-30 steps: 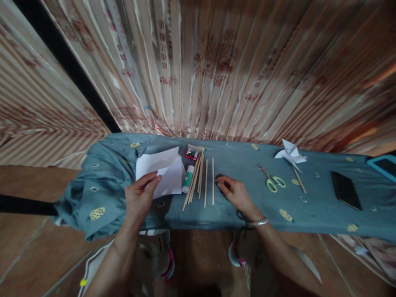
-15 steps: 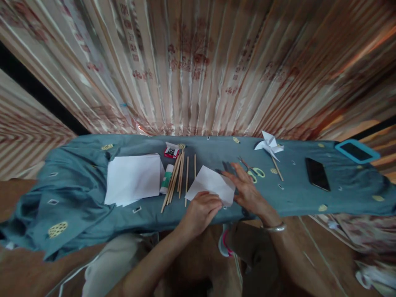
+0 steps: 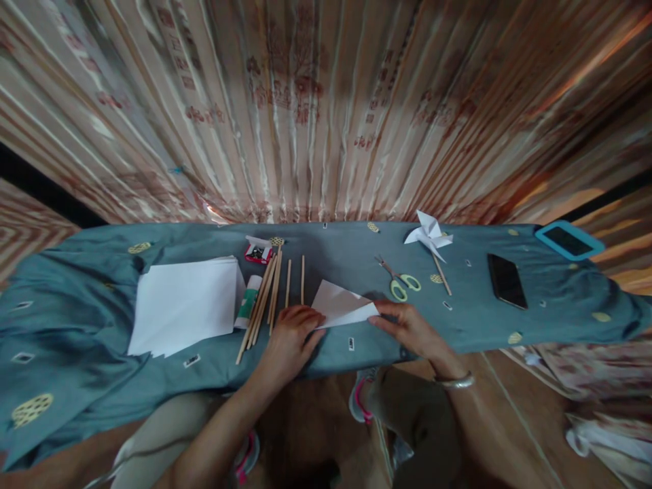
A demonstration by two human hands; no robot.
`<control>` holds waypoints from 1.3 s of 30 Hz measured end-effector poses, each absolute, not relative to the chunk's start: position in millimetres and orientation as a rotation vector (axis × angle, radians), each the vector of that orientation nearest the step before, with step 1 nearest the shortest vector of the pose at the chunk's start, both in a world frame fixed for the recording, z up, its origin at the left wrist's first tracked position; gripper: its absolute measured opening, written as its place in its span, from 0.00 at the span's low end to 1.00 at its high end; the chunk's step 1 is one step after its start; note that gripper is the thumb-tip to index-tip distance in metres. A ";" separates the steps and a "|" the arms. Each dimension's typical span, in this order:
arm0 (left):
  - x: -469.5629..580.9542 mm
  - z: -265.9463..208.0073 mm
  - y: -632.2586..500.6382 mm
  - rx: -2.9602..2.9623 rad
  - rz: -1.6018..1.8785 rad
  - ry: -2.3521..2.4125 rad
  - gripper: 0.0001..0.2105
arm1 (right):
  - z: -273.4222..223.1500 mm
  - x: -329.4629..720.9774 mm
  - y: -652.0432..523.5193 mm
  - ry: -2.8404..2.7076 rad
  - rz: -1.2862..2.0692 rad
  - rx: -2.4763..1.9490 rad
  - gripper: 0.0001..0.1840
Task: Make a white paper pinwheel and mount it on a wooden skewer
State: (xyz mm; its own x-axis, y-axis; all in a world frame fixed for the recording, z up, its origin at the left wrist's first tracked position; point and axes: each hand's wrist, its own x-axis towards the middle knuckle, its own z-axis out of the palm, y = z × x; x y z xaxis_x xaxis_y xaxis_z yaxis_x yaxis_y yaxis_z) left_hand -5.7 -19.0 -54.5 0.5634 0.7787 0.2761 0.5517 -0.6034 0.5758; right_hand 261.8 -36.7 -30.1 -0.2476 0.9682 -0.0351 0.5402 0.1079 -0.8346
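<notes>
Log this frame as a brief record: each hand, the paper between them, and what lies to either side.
Left hand: gripping the sheet's left end
Right hand: pinching its right corner
Sheet: white, partly folded over
Left side: wooden sticks, green-and-white tube, paper stack, small red box
Right side: scissors, paper pinwheel, black phone, blue-framed device

Pleated, patterned curtain point(image 3: 305, 136) at 12 o'clock; black phone point(image 3: 508, 280) at 3 o'clock, blue-framed tablet point(image 3: 593, 246) farther out.

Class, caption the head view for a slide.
Left hand and right hand hold a partly folded sheet between wooden sticks and scissors.
</notes>
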 end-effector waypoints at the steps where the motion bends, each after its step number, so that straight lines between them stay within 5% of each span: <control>1: -4.3 -54.0 -20.3 2.372 0.702 1.046 0.11 | -26.6 264.4 -35.9 -1.818 1.070 -1.485 0.14; 8: 3.0 -53.1 -37.9 2.381 0.615 0.972 0.13 | -32.5 261.3 -26.0 -1.762 1.052 -1.545 0.18; 13: -6.3 -61.4 -44.9 2.395 0.695 1.035 0.26 | -46.4 249.1 -17.0 -1.837 0.779 -1.698 0.20; 30: 7.1 -81.3 -59.9 2.804 0.735 0.875 0.19 | -63.2 232.0 -19.2 -1.934 0.463 -1.583 0.13; 39: 18.9 -92.2 -70.7 2.781 0.592 0.913 0.31 | -69.0 229.6 -22.2 -2.009 0.276 -1.539 0.15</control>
State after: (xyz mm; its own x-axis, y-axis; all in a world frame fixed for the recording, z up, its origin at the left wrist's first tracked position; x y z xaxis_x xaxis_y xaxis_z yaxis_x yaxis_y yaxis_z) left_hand 18.9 -70.7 -92.2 0.7362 0.5965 0.3196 0.5354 -0.8022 0.2641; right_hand 229.6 -22.2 -69.0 -0.1598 0.9329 0.3227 0.8112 0.3103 -0.4956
